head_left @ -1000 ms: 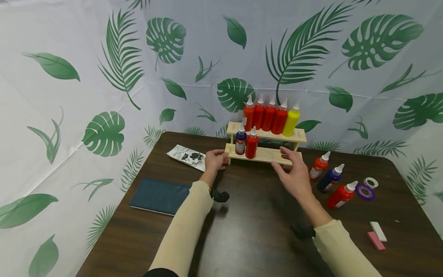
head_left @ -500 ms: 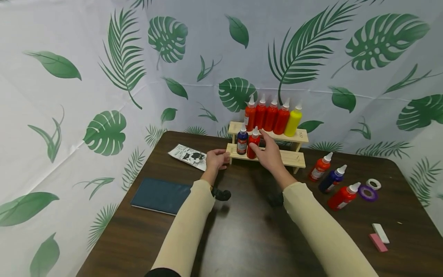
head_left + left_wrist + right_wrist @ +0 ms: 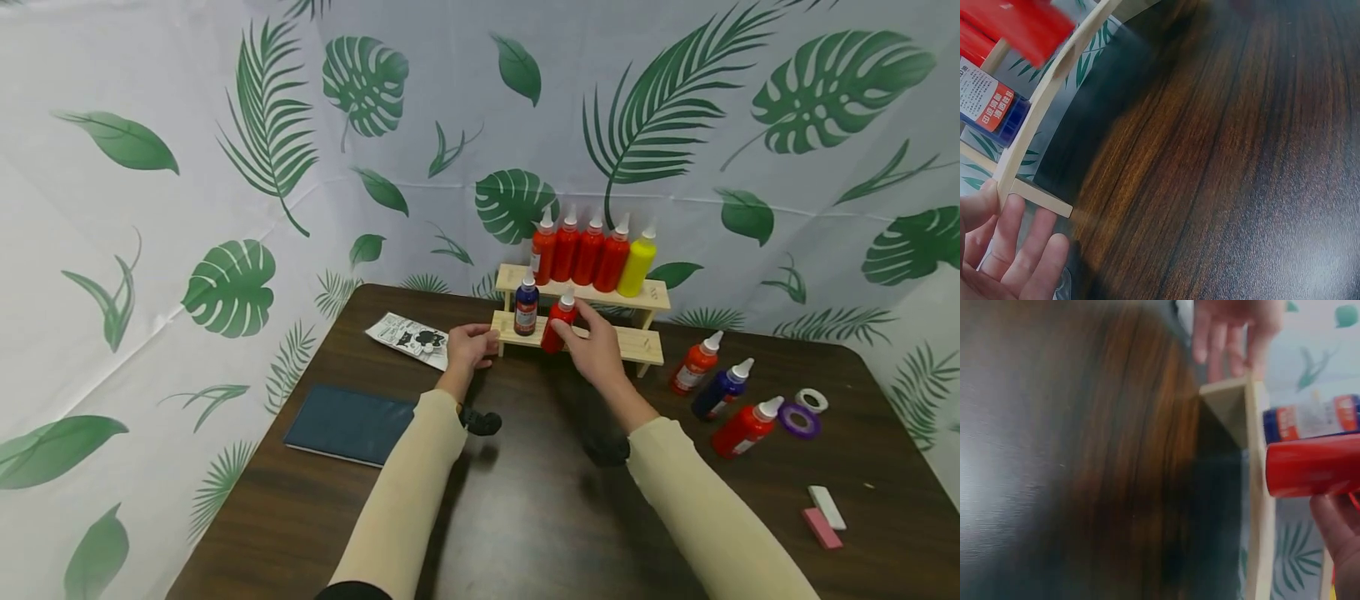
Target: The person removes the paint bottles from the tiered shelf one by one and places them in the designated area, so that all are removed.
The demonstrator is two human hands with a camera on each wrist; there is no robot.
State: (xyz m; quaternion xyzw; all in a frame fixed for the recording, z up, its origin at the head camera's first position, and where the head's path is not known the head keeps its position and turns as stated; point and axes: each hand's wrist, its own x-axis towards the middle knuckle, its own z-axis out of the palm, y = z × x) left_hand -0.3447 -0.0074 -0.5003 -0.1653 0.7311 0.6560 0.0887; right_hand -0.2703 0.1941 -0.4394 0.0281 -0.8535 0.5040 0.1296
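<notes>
My right hand (image 3: 597, 350) grips a red squeeze bottle (image 3: 559, 323) with a white pointed cap, tilted slightly at the front of the lower step of a two-tier wooden rack (image 3: 633, 340). In the left wrist view this red bottle (image 3: 1035, 28) is blurred. My left hand (image 3: 469, 348) pinches the left end of the lower step between thumb and fingers. Between the hands, a dark blue bottle (image 3: 526, 310) stands upright on that step. On the upper step, several red bottles (image 3: 588, 257) and a yellow bottle (image 3: 636, 265) stand in a row.
Two red bottles, one at the back (image 3: 694, 367), and a blue bottle (image 3: 720, 392) stand right of the rack. Near them lie tape rolls (image 3: 799, 421), a white eraser (image 3: 827, 507) and a pink eraser (image 3: 822, 528). A dark notebook (image 3: 348, 425) and printed paper (image 3: 401, 336) lie left.
My right hand has moved left to the red bottle on the lower step, taken hold of it and shifted it right and forward, away from the blue one. My left hand stays on the rack.
</notes>
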